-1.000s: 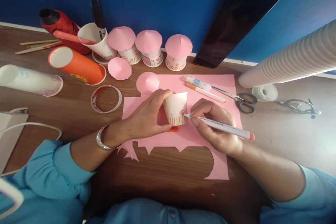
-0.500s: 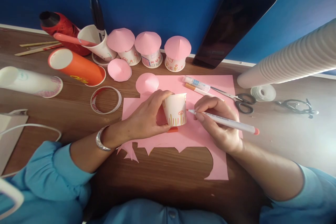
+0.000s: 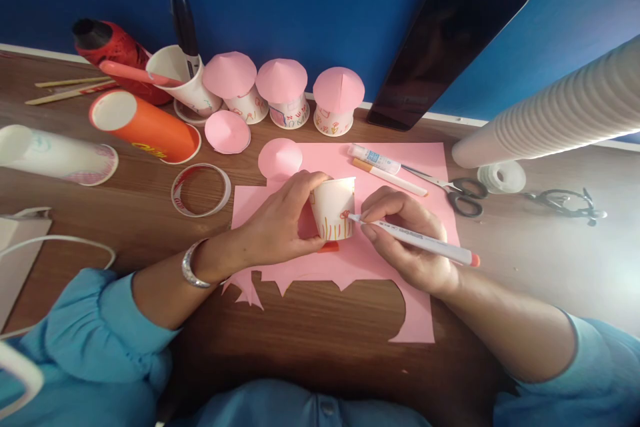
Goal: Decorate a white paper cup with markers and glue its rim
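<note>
My left hand (image 3: 285,220) is closed around a small white paper cup (image 3: 333,203), held nearly upright above the pink paper (image 3: 320,269). Yellow and red stems and a red flower are drawn on the cup's side. Pinched in my right hand (image 3: 415,240) is a white felt-tip pen (image 3: 425,243) with an orange-red end, its tip at the drawn flower. An orange pen cap (image 3: 329,247) lies below the cup. Behind stand three decorated cups with pink cone roofs (image 3: 339,90), and a loose pink cone (image 3: 281,159) rests on the paper.
Scissors (image 3: 465,197), a glue tube (image 3: 374,158) and another pen (image 3: 390,178) lie at the paper's right. A tall cup stack (image 3: 550,103) and phone (image 3: 450,47) lean at the back. To the left are a tape roll (image 3: 201,191) and an orange tube (image 3: 145,127).
My right hand has moved slightly left, bringing the pen tip from beside the cup onto the red flower. My left hand and the cup stay nearly still.
</note>
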`<state>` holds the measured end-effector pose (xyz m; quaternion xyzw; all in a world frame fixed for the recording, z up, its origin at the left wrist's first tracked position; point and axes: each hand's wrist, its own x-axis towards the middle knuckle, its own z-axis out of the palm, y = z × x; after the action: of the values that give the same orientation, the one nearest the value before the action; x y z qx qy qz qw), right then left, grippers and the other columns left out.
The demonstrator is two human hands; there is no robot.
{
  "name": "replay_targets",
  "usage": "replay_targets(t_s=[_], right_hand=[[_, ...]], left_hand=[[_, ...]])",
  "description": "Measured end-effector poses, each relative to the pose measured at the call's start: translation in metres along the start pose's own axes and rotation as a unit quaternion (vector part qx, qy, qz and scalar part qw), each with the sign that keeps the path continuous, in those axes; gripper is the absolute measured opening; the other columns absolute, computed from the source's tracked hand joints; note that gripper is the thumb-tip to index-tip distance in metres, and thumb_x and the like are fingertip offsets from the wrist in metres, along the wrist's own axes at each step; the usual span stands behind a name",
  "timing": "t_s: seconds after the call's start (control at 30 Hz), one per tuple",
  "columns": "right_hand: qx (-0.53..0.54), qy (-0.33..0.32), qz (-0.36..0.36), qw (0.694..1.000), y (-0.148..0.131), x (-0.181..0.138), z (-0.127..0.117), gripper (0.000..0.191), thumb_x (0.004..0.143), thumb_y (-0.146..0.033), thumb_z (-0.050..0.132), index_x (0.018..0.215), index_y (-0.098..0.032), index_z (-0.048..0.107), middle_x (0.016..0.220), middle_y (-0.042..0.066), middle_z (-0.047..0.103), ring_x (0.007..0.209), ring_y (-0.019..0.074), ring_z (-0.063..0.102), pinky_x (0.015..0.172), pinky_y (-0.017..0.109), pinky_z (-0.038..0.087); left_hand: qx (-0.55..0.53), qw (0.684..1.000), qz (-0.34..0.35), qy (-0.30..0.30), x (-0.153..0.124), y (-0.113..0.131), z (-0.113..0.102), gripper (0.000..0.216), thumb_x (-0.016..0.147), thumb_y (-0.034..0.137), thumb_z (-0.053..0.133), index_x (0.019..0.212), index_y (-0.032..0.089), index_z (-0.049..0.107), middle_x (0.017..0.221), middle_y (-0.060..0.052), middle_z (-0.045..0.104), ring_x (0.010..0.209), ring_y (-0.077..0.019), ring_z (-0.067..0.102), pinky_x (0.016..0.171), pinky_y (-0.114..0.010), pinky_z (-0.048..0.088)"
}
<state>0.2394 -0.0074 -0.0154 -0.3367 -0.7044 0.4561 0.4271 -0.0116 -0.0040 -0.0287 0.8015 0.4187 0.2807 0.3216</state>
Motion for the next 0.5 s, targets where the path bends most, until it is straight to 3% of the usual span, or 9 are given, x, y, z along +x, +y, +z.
replay_targets(t_s=[0.5], right_hand=[[-0.004,0.008,0.006,1.0,-0.0009,0.0034,0.0027,0.01,0.101,-0.017,0.069,0.099,-0.026,0.067,0.089,0.001,0.072,0.079,0.0164,0.069,0.073,0.034,0.057]], left_hand=[[-0.005,1.0,0.005,0.006,0.0009,-0.0011,0.0005,0.08,0.077,0.029,0.093,0.141,0.027,0.045,0.13,-0.01,0.066,0.114,-0.0289,0.068,0.097,-0.046,0.06]])
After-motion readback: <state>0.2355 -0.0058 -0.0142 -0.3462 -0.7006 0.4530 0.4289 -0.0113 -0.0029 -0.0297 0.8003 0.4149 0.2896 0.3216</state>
